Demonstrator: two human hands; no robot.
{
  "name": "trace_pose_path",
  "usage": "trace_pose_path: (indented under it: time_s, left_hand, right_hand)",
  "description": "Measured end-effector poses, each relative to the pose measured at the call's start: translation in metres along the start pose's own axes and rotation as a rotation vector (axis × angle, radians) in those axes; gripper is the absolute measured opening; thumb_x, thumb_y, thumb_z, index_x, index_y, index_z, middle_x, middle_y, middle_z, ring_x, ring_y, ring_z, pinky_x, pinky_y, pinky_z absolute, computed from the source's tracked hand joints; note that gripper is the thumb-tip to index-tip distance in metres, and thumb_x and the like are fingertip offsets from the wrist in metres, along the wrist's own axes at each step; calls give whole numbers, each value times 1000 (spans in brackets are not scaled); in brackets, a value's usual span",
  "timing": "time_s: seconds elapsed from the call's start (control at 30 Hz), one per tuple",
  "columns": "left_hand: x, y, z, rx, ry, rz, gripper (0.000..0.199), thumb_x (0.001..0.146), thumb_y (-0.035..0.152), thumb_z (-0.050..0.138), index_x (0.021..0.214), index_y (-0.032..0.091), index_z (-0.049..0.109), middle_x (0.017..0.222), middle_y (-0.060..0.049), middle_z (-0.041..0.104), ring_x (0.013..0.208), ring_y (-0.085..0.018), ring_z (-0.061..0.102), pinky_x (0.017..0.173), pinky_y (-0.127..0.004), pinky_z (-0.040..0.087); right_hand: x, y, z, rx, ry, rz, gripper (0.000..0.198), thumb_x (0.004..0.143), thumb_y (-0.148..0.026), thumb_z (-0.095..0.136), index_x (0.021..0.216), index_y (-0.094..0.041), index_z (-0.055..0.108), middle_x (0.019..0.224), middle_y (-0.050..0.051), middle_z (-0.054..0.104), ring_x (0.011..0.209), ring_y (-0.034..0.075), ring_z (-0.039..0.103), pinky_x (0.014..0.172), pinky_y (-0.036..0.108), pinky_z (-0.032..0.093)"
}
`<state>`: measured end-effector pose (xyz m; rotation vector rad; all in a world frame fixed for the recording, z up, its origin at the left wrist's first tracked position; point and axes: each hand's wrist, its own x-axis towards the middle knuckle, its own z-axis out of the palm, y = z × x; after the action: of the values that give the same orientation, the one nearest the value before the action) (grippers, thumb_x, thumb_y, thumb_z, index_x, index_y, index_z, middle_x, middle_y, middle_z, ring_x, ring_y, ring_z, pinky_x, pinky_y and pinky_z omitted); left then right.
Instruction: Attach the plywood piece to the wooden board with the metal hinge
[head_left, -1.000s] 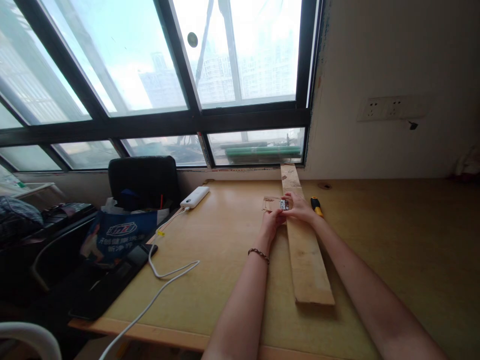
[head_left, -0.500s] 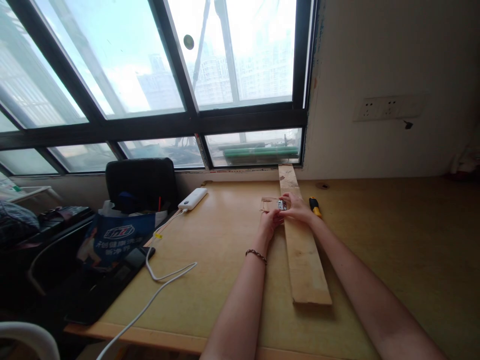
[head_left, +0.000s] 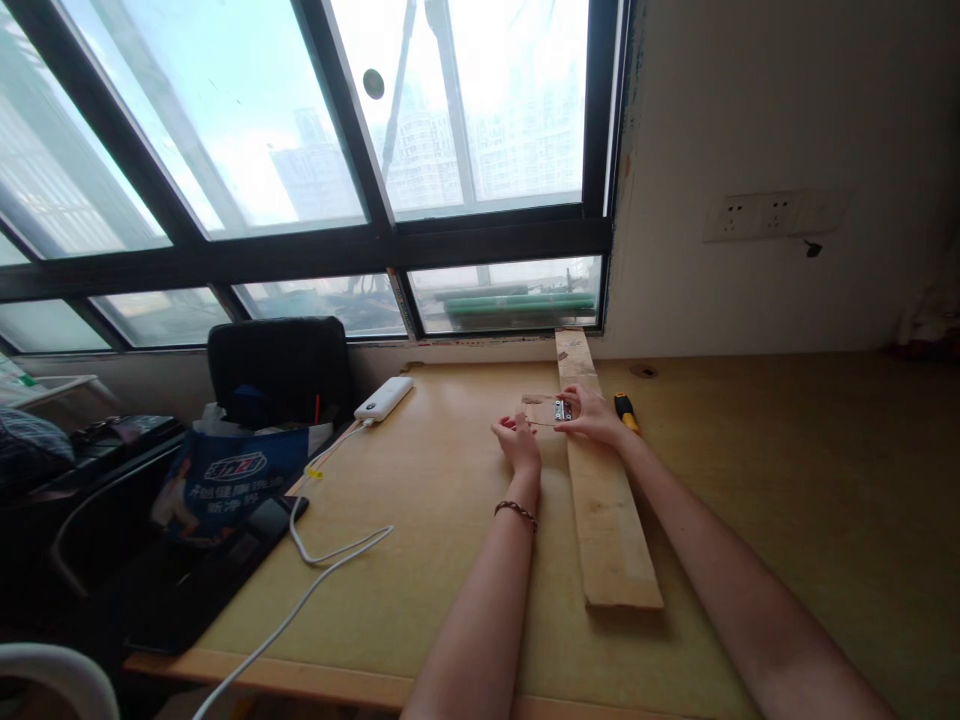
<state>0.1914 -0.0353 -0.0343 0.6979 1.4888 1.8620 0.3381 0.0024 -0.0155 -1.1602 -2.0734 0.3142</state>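
Note:
My right hand (head_left: 589, 415) grips a small shiny metal plate with dark holes (head_left: 562, 410), thumb and fingers on its edges. The plate lies where a short wooden piece (head_left: 537, 402) meets a long wooden plank (head_left: 611, 520). Just left of the plank, my left hand (head_left: 517, 440) hovers with its fingers curled and pinched together near the short piece's front edge. Anything between those fingers is too small to make out. A yellow-and-black screwdriver handle (head_left: 626, 412) lies right of the plank, beside my right wrist.
A white power bank (head_left: 384, 398) with a white cable (head_left: 341, 560) lies along the table's left side. Beyond that edge are a black chair (head_left: 277, 360) and a blue bag (head_left: 232, 485). The plank's far end reaches the window frame (head_left: 495, 240).
My left hand has drawn away from the metal plate, moving left and slightly nearer, with its fingers curled. My right hand stays on the plate.

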Motion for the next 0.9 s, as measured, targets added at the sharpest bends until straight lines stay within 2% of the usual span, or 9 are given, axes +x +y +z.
trace_pose_path:
  time_s: [0.07,0.1,0.17,0.23,0.3,0.4,0.6,0.73,0.9]
  left_hand:
    - [-5,6,-5,220,197,284,33,71,35,53,99,18,44,98,-8,50,88,-18,53,82,-37,42]
    - [-9,9,-7,324,210,415,33,70,31,55,99,19,46,104,-9,48,97,-20,50,88,-38,37]
    - [-18,12,-8,492,102,597,31,66,25,59,96,23,52,112,-8,45,109,-23,41,95,-40,29]
    - [-26,13,-6,601,-33,650,28,64,22,62,91,27,57,115,-4,44,114,-25,36,97,-42,24]
    - [-30,11,-4,653,-106,620,24,63,24,63,86,30,61,115,-2,44,115,-25,34,98,-44,19]
    - [-28,9,0,656,-145,531,15,64,29,64,78,31,64,112,-1,45,115,-26,33,99,-46,14]
    - [-19,7,2,525,-228,326,8,62,32,66,68,27,66,110,-2,47,116,-28,30,103,-43,10]
    - [-18,7,3,355,-240,195,9,56,26,71,60,23,64,103,-4,49,116,-28,31,103,-40,15]
    - [-16,7,4,238,-261,141,14,52,17,72,57,20,60,99,-4,52,115,-26,34,97,-35,29]
  right_hand:
    - [0,-2,-1,-6,5,7,62,51,-42,75,101,-20,47,104,8,62,96,25,57,82,40,41]
    - [-1,-2,-1,-6,5,9,62,50,-42,75,101,-20,47,104,8,62,96,25,57,82,40,42]
    - [0,-3,-2,5,3,9,62,51,-43,75,102,-20,47,104,8,62,96,25,57,82,39,42]
    - [0,-3,-1,24,0,10,60,52,-42,74,102,-20,47,103,9,62,95,25,57,82,39,42]
    - [1,-3,-1,42,-1,9,58,53,-40,73,102,-20,47,103,8,62,95,24,57,82,39,42]
    - [1,-2,0,58,2,12,58,53,-39,73,102,-20,48,103,7,62,95,24,57,82,39,42]
    - [0,-3,-1,61,-1,9,57,53,-39,73,101,-20,48,104,7,62,96,24,57,82,38,42]
    - [0,-4,-2,66,-12,7,60,52,-41,73,101,-19,47,104,8,62,98,25,56,83,38,42]
    - [0,-3,-2,65,-19,5,60,53,-42,73,101,-19,46,105,9,61,99,24,56,82,37,42]
